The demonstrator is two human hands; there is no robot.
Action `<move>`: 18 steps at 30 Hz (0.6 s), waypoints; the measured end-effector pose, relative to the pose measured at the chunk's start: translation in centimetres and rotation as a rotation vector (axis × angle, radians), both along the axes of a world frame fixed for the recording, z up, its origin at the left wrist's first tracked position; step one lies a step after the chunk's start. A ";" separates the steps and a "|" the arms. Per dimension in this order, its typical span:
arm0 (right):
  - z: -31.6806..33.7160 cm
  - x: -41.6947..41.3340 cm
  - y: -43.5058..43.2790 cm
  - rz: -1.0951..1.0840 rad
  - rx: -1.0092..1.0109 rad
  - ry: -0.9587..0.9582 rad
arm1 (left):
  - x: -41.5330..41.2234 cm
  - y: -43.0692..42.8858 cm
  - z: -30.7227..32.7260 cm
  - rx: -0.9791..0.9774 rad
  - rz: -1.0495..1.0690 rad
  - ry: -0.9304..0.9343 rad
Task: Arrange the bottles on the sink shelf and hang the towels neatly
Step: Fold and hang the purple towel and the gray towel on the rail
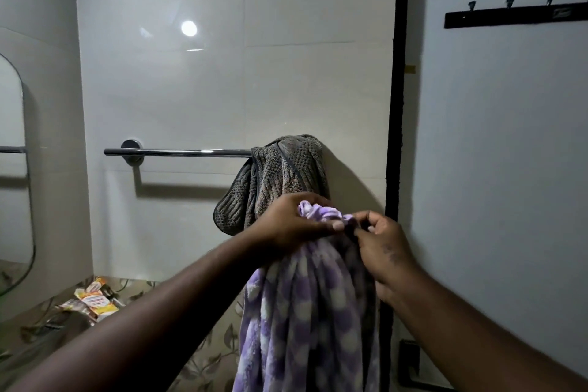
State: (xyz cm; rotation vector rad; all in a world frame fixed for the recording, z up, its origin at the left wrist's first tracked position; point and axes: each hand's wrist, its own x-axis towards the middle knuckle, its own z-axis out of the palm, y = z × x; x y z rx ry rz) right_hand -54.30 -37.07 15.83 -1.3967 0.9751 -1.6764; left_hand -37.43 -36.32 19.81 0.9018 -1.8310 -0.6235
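Left hand grips the bunched top of the purple towel; right hand pinches the same edge beside it. The towel hangs below both hands, just under the grey towel draped on the rail.

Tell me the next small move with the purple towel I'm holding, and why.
Probably lift the purple towel up and leftward to the bare stretch of the towel rail. The left hand and right hand hold its bunched top below the rail, in front of the grey towel heaped over the rail's right end.
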 end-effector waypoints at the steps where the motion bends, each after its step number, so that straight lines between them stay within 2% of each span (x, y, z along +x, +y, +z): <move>1: 0.7 0.4 0.1 0.037 -0.023 -0.039 | -0.2 0.2 0.0 0.031 -0.035 -0.058; 3: 2.0 0.9 0.3 0.076 -0.095 -0.032 | -0.3 0.3 0.3 0.017 -0.029 -0.120; 6: 2.8 -0.3 0.3 0.111 -0.105 0.161 | 0.8 0.1 1.3 -0.082 0.154 -0.132; 9: 1.7 -2.3 0.3 0.231 -0.001 0.430 | 2.2 0.2 2.1 -0.093 0.286 0.053; 11: 1.3 -2.5 0.2 0.135 -0.025 0.330 | 3.1 0.4 2.3 -0.043 0.273 0.077; 13: 1.8 -1.9 0.4 0.076 -0.063 0.118 | 2.9 0.7 2.1 0.026 0.189 -0.054; 15: 3.1 -0.6 0.7 0.134 -0.110 0.110 | 1.6 1.0 1.6 0.062 0.035 -0.105; 18: 4.7 1.0 1.2 0.165 -0.146 0.120 | 0.2 1.2 1.2 0.039 -0.091 -0.015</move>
